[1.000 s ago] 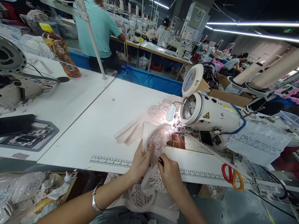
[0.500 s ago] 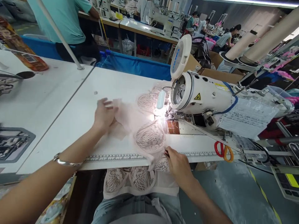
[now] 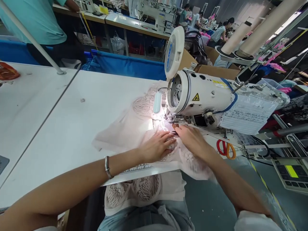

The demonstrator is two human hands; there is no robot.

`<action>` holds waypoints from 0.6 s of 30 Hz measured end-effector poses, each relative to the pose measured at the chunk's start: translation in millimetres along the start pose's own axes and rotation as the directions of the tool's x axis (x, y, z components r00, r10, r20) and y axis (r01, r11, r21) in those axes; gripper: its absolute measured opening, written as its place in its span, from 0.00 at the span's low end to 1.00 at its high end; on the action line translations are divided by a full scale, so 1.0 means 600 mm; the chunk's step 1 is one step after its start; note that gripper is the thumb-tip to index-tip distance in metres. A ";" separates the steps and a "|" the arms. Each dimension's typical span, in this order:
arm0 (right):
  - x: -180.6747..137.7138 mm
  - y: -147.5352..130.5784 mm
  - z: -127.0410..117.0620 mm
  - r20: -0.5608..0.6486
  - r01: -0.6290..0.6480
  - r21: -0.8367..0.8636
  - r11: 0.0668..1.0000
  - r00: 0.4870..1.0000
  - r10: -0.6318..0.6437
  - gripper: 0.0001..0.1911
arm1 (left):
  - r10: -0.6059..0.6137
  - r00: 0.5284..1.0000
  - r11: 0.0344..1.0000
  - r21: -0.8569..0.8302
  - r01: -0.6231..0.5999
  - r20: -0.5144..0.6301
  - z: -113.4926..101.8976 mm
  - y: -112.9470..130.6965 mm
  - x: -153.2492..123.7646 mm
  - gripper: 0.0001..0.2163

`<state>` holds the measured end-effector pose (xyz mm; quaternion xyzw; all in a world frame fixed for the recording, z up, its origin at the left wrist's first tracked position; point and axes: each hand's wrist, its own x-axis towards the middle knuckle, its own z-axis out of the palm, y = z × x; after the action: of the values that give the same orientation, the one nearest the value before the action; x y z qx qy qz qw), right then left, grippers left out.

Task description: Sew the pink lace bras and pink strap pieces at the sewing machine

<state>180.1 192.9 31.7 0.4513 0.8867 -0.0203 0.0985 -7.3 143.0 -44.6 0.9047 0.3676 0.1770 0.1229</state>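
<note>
Sheer at left, bunched at near right: pale pink lace fabric (image 3: 127, 130), pressed beneath flattened left hand (image 3: 157, 146); under half-curled right hand (image 3: 191, 138), hold unclear.

I'm remotely logging two hands: left hand (image 3: 157, 146) at 6 o'clock, right hand (image 3: 191, 138) at 4. One bracelet (image 3: 107, 167) is sitting at 8. I'm tallying one close sewing machine (image 3: 207, 93), 2-ish, one scissors pair (image 3: 226, 148), 4, one handwritten sheet (image 3: 249, 117), 3.
</note>
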 end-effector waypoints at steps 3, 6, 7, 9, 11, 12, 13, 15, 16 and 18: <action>0.052 -0.013 0.065 -0.155 -0.136 0.258 0.957 0.971 0.180 0.09 | 0.062 0.998 0.994 -0.089 -0.064 -0.030 -0.017 -0.042 -0.002 0.17; 0.079 -0.023 0.103 -0.168 -0.255 0.430 0.866 0.920 0.354 0.08 | -0.029 0.992 0.997 -0.078 0.019 -0.120 -0.024 -0.071 0.004 0.15; 0.081 -0.024 0.108 -0.170 -0.265 0.454 0.850 0.911 0.375 0.08 | -0.067 0.987 0.998 -0.030 0.063 -0.145 -0.023 -0.074 0.007 0.14; 0.081 -0.023 0.110 -0.182 -0.252 0.489 0.835 0.907 0.381 0.06 | -0.121 0.979 0.983 0.120 0.141 -0.164 -0.018 -0.071 0.013 0.14; 0.077 -0.020 0.110 -0.204 -0.227 0.524 0.821 0.903 0.379 0.06 | -0.124 0.980 0.945 0.283 0.165 -0.157 -0.013 -0.058 0.014 0.19; 0.075 -0.019 0.111 -0.223 -0.206 0.540 0.816 0.900 0.375 0.06 | -0.110 0.983 0.923 0.351 0.156 -0.148 -0.010 -0.051 0.012 0.21; 0.072 -0.019 0.113 -0.248 -0.180 0.549 0.816 0.897 0.365 0.07 | -0.091 0.986 0.904 0.405 0.139 -0.137 -0.009 -0.044 0.010 0.22; 0.068 -0.020 0.119 -0.307 -0.128 0.546 0.828 0.889 0.340 0.08 | -0.049 0.991 0.876 0.472 0.101 -0.121 -0.008 -0.034 0.006 0.22; 0.066 -0.022 0.123 -0.334 -0.110 0.537 0.836 0.882 0.331 0.08 | -0.032 0.993 0.867 0.492 0.086 -0.116 -0.009 -0.031 0.005 0.22; 0.064 -0.025 0.129 -0.373 -0.093 0.518 0.850 0.870 0.323 0.07 | -0.007 0.994 0.858 0.510 0.061 -0.108 -0.011 -0.030 0.004 0.22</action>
<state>157.9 205.0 -52.6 0.5496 0.7954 -0.1259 -0.2221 -19.4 157.9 -44.4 0.8879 0.4231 0.1166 -0.1379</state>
